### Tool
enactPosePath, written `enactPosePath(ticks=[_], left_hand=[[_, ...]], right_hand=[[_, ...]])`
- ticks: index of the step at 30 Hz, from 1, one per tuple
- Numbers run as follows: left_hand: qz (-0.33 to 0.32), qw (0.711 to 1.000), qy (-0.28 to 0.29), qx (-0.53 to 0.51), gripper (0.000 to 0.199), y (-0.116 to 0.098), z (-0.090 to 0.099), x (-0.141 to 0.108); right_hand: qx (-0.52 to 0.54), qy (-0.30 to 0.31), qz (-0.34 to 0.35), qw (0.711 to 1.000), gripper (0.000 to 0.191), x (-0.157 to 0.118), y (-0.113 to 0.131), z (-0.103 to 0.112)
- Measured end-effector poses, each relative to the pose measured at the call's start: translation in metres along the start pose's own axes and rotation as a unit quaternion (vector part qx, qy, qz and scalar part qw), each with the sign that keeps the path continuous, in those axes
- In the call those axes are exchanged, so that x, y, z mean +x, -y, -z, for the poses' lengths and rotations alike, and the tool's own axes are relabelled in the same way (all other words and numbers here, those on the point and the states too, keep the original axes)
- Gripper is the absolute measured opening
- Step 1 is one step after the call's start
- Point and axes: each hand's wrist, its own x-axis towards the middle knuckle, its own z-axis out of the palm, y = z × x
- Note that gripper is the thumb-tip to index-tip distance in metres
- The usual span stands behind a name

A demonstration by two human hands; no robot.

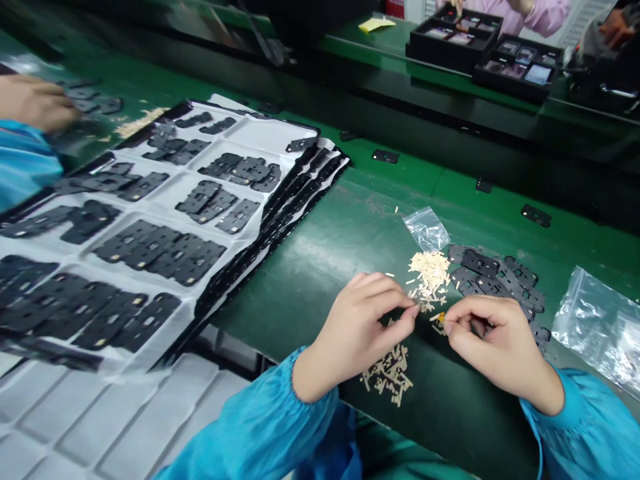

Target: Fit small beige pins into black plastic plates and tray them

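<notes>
My left hand (367, 327) has thumb and forefinger pinched together at the edge of a heap of small cream-coloured strips (429, 270); whatever lies between the fingertips is too small to make out. Facing it, my right hand (493, 340) is closed in a pinch on a small cream strip with an orange-yellow part (439, 317). Below my left hand is a second pile of small beige-grey pieces (390, 377), partly covered by the hand. Flat black plates with cutouts (500, 283) lie in a loose heap beyond my right hand, which hides some of them.
To the left, stacked white trays with black edges (240, 140) hold many black plates. A small clear bag (427, 229) touches the cream heap; a larger one (600, 327) lies at right. A co-worker's hand (37, 103) is at far left. Black boxes (455, 37) stand behind.
</notes>
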Motion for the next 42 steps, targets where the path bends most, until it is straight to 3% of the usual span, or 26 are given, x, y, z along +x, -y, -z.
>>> enactPosePath(ticks=[5,7,11,16,18,23,30,37,42], left_hand=[[0.081,0.973,0.033,-0.216,0.012,-0.005,-0.006,0.005],[0.092,0.962,0.023,-0.255,0.014,-0.009,-0.006,0.007],[0.044,0.972,0.050,-0.226,0.015,-0.013,0.003,0.012],[-0.008,0.978,0.124,-0.167,0.016,-0.013,0.013,0.019],[-0.007,0.984,0.100,-0.146,0.014,-0.013,0.009,0.019],[0.010,0.997,-0.059,-0.041,0.004,-0.019,-0.002,0.013],[0.006,0.996,0.016,-0.083,0.017,-0.034,0.002,0.014],[-0.024,0.998,0.003,-0.061,0.015,-0.030,-0.004,0.014],[-0.042,0.998,0.001,-0.048,0.016,-0.029,-0.004,0.014]], right_hand=[[0.046,-0.017,-0.030,0.998,0.014,0.000,-0.003,-0.001],[0.063,-0.013,-0.042,0.997,0.012,0.000,-0.004,-0.001],[0.098,0.032,-0.082,0.991,0.004,0.002,-0.004,0.001],[0.102,0.062,-0.070,0.990,0.014,0.002,-0.003,0.004],[0.070,0.052,-0.041,0.995,0.016,0.003,-0.002,0.005],[-0.035,-0.007,0.038,0.999,0.017,0.002,-0.001,0.007],[-0.109,-0.007,0.121,0.987,0.021,0.000,0.002,0.007],[-0.132,-0.017,0.127,0.983,0.026,-0.001,0.004,0.005],[-0.093,-0.009,0.106,0.990,0.021,-0.001,0.004,0.006]])
